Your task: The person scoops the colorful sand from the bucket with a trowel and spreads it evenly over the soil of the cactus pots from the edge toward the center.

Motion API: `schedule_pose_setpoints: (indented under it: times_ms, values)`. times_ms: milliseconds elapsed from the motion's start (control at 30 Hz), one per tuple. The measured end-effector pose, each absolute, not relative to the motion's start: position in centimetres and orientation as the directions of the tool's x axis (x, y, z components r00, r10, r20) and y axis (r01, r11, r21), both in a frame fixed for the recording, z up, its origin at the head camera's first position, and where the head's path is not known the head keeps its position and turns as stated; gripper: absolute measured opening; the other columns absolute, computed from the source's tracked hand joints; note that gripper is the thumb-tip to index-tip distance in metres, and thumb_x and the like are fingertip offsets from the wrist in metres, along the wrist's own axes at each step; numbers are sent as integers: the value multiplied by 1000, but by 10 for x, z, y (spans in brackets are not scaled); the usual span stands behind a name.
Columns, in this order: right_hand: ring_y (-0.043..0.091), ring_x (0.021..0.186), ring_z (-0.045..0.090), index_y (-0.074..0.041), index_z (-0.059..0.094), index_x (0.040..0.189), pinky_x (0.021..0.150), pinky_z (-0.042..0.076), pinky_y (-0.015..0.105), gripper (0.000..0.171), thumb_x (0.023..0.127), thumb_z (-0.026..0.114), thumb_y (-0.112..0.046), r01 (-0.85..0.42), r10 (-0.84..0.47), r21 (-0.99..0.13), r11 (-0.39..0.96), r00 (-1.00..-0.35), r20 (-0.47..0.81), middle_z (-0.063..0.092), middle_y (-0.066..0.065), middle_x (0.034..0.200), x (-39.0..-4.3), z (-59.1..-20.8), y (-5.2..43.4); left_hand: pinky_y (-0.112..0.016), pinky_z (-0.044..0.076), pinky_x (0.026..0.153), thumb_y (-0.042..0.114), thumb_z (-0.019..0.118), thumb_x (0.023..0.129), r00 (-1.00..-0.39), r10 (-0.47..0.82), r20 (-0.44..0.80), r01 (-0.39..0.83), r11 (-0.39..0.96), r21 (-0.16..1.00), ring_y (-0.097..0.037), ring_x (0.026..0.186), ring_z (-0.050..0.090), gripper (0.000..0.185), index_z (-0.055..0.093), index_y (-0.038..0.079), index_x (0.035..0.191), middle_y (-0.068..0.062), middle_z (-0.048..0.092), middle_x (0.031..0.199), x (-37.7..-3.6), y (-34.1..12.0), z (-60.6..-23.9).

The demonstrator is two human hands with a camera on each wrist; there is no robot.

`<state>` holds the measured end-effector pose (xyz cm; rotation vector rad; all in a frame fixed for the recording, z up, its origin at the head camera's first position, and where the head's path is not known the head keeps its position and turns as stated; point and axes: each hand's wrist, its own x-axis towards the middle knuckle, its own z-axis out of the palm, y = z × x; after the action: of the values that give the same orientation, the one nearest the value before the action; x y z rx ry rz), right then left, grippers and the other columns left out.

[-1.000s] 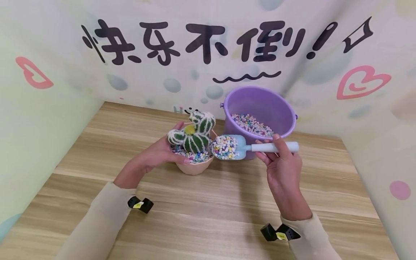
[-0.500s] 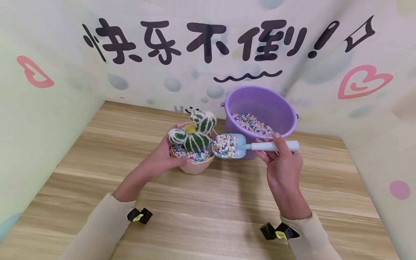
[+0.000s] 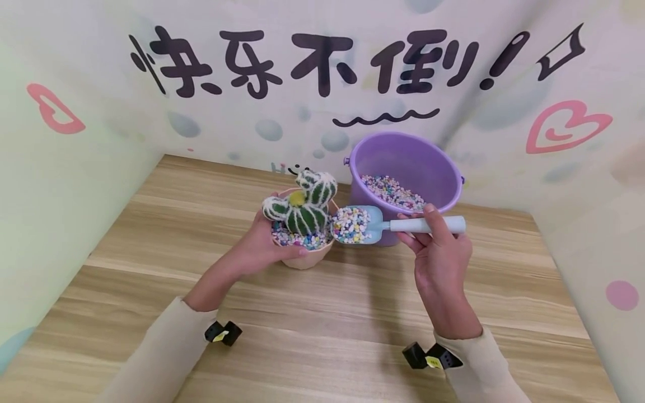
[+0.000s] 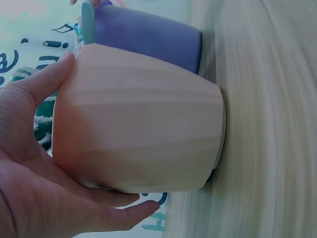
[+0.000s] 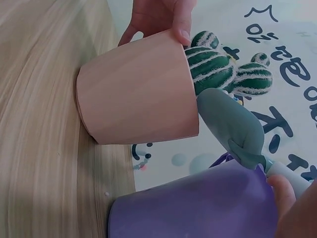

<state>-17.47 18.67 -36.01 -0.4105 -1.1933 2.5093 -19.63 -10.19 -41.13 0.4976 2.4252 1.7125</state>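
My left hand [image 3: 259,244] grips the side of a pale pink flower pot [image 3: 306,259], thumb at the near rim and fingers round the far side. In the pot a green cactus [image 3: 307,219] with white fuzzy stripes and a yellow tuft stands among colored pebbles. With my right hand [image 3: 442,260] I hold a light blue scoop [image 3: 374,225] level by its handle. Multicolored pebbles [image 3: 351,223] heap its blade, whose tip is at the pot's right rim. The right wrist view shows the scoop's underside [image 5: 233,124] beside the pot's rim.
Behind the scoop, against the back wall, stands a purple bucket [image 3: 363,196] with more pebbles [image 3: 390,190] in its bottom. A wood-grain table [image 3: 312,336] carries everything. Printed cloth walls [image 3: 211,123] close off the back and sides.
My left hand has shifted slightly to the right round the pot, its thumb now farther along the near rim. The loaded scoop has stayed nearly still beside the rim.
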Motion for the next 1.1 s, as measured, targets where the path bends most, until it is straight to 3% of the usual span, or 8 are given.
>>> schedule_pose_setpoints:
  times_ms: [233, 700, 1100]
  values:
    - [31, 73, 73, 6, 54, 101, 60, 58, 39, 33, 84, 76, -11, -183, 426, -815, -551, -900, -86, 71, 17, 74, -175, -359, 183, -43, 29, 115, 9, 86, 71, -906, 408, 113, 194, 163, 967, -24, 135, 40, 105, 20, 19, 152, -4, 36, 148, -204, -105, -412]
    - [28, 71, 73, 6, 58, 95, 59, 59, 37, 28, 84, 76, -13, -219, 452, -854, -472, -892, -21, 71, 15, 75, -175, -357, 177, -46, 24, 117, 8, 84, 73, -907, 420, -12, 68, 174, 982, -30, 138, 34, 112, 9, 22, 155, -8, 27, 154, -206, -110, -408]
    - [26, 68, 73, 3, 58, 94, 59, 59, 37, 28, 83, 78, -13, -258, 466, -873, -415, -884, 40, 70, 13, 78, -175, -353, 171, -46, 23, 117, 7, 83, 73, -898, 439, -10, 73, 172, 982, -30, 139, 33, 110, 11, 20, 154, -8, 27, 155, -209, -112, -410]
